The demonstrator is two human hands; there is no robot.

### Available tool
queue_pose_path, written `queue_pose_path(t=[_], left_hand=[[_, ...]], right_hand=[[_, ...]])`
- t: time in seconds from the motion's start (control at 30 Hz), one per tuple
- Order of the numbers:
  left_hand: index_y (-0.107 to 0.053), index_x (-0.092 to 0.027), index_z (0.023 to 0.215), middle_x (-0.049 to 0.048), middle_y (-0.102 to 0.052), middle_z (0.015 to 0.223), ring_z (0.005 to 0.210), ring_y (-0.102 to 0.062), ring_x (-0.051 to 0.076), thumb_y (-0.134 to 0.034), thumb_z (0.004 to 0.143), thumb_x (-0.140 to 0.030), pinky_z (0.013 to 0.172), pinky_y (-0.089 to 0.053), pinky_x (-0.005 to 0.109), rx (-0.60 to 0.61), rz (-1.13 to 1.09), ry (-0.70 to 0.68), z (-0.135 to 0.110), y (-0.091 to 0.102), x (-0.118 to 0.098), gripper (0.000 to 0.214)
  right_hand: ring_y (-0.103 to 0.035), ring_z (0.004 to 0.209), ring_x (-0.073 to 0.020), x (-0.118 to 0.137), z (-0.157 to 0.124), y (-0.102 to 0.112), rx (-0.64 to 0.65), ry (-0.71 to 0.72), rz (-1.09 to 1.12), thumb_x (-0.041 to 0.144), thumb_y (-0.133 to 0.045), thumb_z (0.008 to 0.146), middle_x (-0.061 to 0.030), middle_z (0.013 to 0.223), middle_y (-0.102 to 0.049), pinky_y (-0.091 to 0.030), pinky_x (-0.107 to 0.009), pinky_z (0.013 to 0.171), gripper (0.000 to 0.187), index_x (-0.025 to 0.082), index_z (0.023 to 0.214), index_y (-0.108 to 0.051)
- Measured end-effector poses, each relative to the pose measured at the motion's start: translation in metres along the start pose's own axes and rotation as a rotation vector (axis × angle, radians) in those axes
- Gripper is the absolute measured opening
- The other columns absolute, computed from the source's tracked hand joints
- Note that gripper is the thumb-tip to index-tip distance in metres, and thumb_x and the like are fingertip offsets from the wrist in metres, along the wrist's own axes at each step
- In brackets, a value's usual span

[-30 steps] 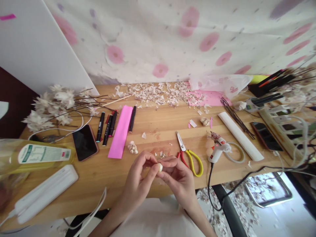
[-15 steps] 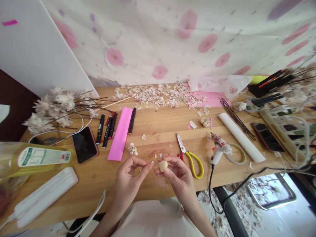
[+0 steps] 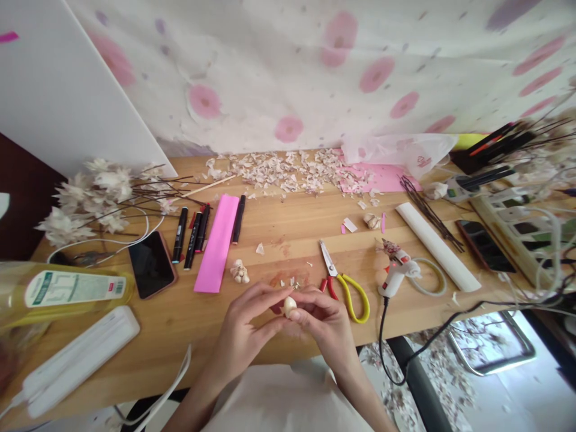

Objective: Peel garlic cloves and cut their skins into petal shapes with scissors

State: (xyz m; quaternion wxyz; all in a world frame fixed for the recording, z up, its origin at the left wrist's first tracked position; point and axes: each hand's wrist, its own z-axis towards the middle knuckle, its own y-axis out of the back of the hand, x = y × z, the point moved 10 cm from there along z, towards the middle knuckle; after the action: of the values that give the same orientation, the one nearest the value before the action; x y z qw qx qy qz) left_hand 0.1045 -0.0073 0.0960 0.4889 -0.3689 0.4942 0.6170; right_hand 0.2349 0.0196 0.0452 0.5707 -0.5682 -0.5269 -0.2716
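Note:
A peeled, pale garlic clove (image 3: 289, 307) is held over the table near its front edge. My right hand (image 3: 324, 318) grips it between thumb and fingers. Around its other side close the thumb and fingertips of my left hand (image 3: 252, 318); what they pinch exactly is partly hidden. Small scraps of skin (image 3: 291, 282) lie just beyond my fingers. Left of them sits a garlic bulb (image 3: 240, 272) with its cloves showing. Scissors (image 3: 344, 287) with red and yellow handles rest open-bladed to the right of my right hand.
A heap of peelings (image 3: 288, 171) spreads along the back. On the left are markers (image 3: 192, 240), a pink paper strip (image 3: 218, 246), a phone (image 3: 152, 264) and a bottle (image 3: 74, 288). A glue gun (image 3: 398, 273) with a trailing cord and a white roll (image 3: 436, 246) lie right.
My left hand has moved right, from holding a tiny scrap apart to meeting the clove. My right hand has shifted slightly left, with the clove still gripped. The view has shifted slightly.

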Motion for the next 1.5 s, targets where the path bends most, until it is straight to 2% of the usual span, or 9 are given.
queue_pose_path(t=[0.2,0.33,0.57,0.73,1.0,1.27,1.5], left_hand=[[-0.071,-0.032,0.120,0.0027,-0.067,0.093,0.084,-0.067,0.015,-0.071,0.087,-0.016,0.074,-0.058,0.024,-0.011,-0.025,-0.012,-0.002,0.003,0.002,0.037],[-0.069,-0.032,0.123,0.0026,-0.064,0.098,0.092,-0.065,0.015,-0.067,0.087,-0.008,0.081,-0.056,0.024,0.016,0.064,-0.054,-0.005,0.004,-0.004,0.044],[-0.069,-0.031,0.122,0.0025,-0.064,0.101,0.093,-0.067,0.014,-0.067,0.086,-0.005,0.082,-0.058,0.023,0.029,0.107,-0.079,-0.005,0.004,-0.009,0.044],[-0.068,-0.026,0.123,0.0033,-0.066,0.104,0.096,-0.067,0.014,-0.067,0.087,-0.007,0.084,-0.057,0.020,0.012,0.169,-0.119,-0.007,0.003,-0.015,0.041],[-0.067,-0.017,0.117,0.0028,-0.067,0.103,0.095,-0.066,0.010,-0.065,0.086,0.001,0.088,-0.053,0.015,-0.021,0.299,-0.265,-0.010,0.000,-0.037,0.036],[-0.066,-0.017,0.120,0.0041,-0.068,0.107,0.098,-0.068,0.011,-0.065,0.085,0.003,0.093,-0.054,0.018,-0.006,0.381,-0.304,-0.013,-0.002,-0.041,0.040],[-0.067,-0.017,0.120,0.0034,-0.070,0.106,0.095,-0.069,0.011,-0.066,0.085,0.002,0.091,-0.055,0.018,-0.023,0.391,-0.305,-0.014,-0.002,-0.042,0.040]], right_hand=[[-0.075,0.069,-0.0172,0.001,-0.002,0.001,-0.007,-0.011,-0.038,0.029,-0.082,0.078,-0.0015,0.076,-0.080,-0.063,-0.026,0.068,0.011,0.029,0.089,-0.082],[-0.076,0.074,-0.0197,0.013,-0.003,-0.001,-0.007,0.082,-0.121,0.026,-0.084,0.076,-0.0037,0.081,-0.081,-0.063,-0.026,0.067,0.013,0.030,0.088,-0.083],[-0.074,0.074,-0.0202,0.023,-0.008,-0.001,0.010,0.183,-0.298,0.023,-0.076,0.083,-0.0059,0.085,-0.080,-0.061,-0.027,0.064,0.016,0.032,0.095,-0.082],[-0.075,0.079,-0.0185,0.025,-0.009,0.000,0.001,0.216,-0.273,0.016,-0.075,0.082,-0.0060,0.091,-0.080,-0.061,-0.023,0.066,0.020,0.030,0.095,-0.082],[-0.074,0.078,-0.0161,0.029,-0.012,-0.001,0.008,0.231,-0.261,0.016,-0.074,0.083,-0.0066,0.091,-0.078,-0.061,-0.021,0.066,0.012,0.025,0.087,-0.081],[-0.073,0.080,-0.0153,0.030,-0.013,-0.002,0.021,0.219,-0.186,0.019,-0.078,0.081,-0.0052,0.093,-0.077,-0.062,-0.021,0.069,0.012,0.026,0.089,-0.081],[-0.072,0.083,-0.0146,0.030,-0.012,-0.002,0.044,0.188,-0.129,0.017,-0.075,0.085,-0.0043,0.092,-0.077,-0.058,-0.021,0.071,0.014,0.029,0.088,-0.082]])
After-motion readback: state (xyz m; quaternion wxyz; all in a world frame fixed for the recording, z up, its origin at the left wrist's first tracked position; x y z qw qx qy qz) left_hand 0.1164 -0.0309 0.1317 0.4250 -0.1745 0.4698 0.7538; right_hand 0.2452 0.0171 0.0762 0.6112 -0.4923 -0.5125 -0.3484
